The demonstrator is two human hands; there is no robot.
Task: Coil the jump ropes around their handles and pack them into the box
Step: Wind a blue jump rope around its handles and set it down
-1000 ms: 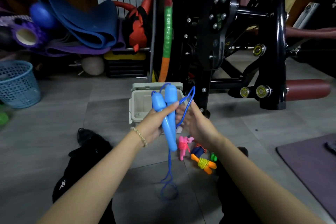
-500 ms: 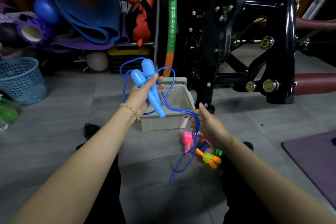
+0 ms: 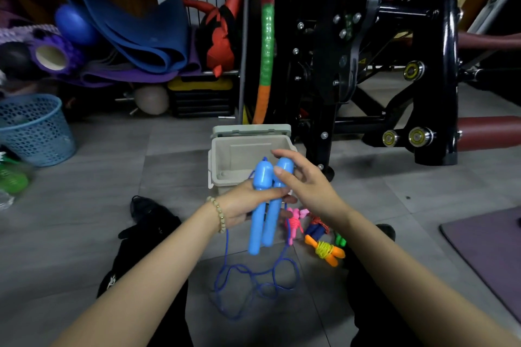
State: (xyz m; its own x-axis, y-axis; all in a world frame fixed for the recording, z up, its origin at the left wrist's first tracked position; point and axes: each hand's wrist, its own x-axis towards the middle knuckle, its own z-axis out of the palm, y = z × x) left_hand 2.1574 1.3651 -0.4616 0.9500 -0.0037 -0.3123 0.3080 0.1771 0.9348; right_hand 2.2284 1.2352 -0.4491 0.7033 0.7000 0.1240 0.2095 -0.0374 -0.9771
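Left hand [image 3: 245,203] grips both blue handles [image 3: 270,222] side by side, upright, in front of the box [image 3: 251,138]. Right hand [image 3: 307,186] is relaxed, fingers loose, thumb [image 3: 279,170] touching the top of the right-side handle; it holds nothing. Blue cord [image 3: 226,248] is uncoiled: it hangs from the handles and lies in loose loops on the floor between the legs. Box is beige, open, lid behind it. Coiled ropes lie on the floor just right of the handles: pink [image 3: 294,224], orange-yellow [image 3: 324,249], dark blue [image 3: 315,229], green [image 3: 339,239].
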